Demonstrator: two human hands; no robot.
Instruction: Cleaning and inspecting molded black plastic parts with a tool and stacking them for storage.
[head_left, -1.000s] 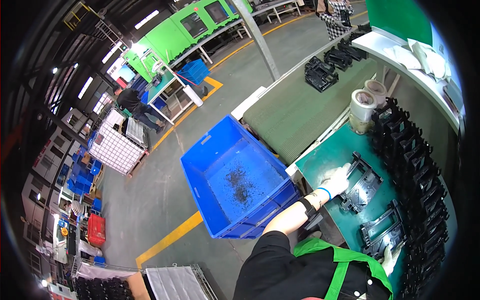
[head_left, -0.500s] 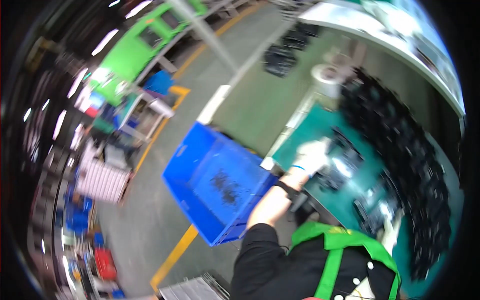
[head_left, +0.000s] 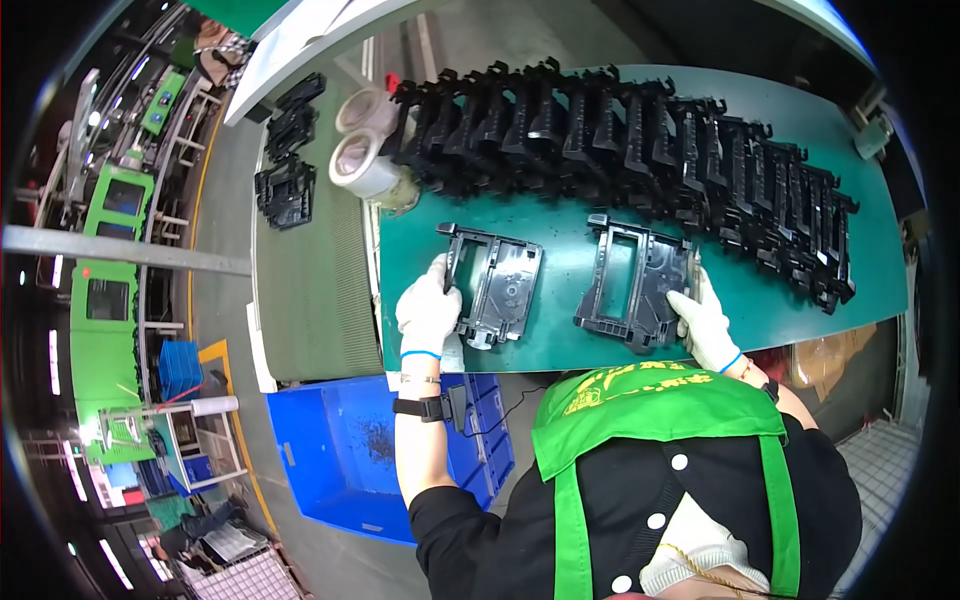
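Note:
Two black plastic frames with cut-out windows lie side by side on the green tabletop (head_left: 560, 350). My left hand (head_left: 430, 308), in a white glove, grips the left edge of the left frame (head_left: 512, 285), fingers closed round its rim. The other gloved hand, my right hand (head_left: 706, 318), is closed on the right edge of the right frame (head_left: 660, 285), thumb on its upper face. Behind them stands a long curved row of similar black frames (head_left: 600, 140), packed closely on edge.
Left of the tabletop runs a green conveyor belt (head_left: 325, 310) carrying several black parts (head_left: 287, 192). White tape rolls (head_left: 362, 168) stand at the table's far left corner. A blue bin (head_left: 320, 450) with dark scraps sits below the table's front left.
My view has swung round, turning the scene and bringing the table nearer the middle; the blur has gone. Both hands are still at the same two frames.

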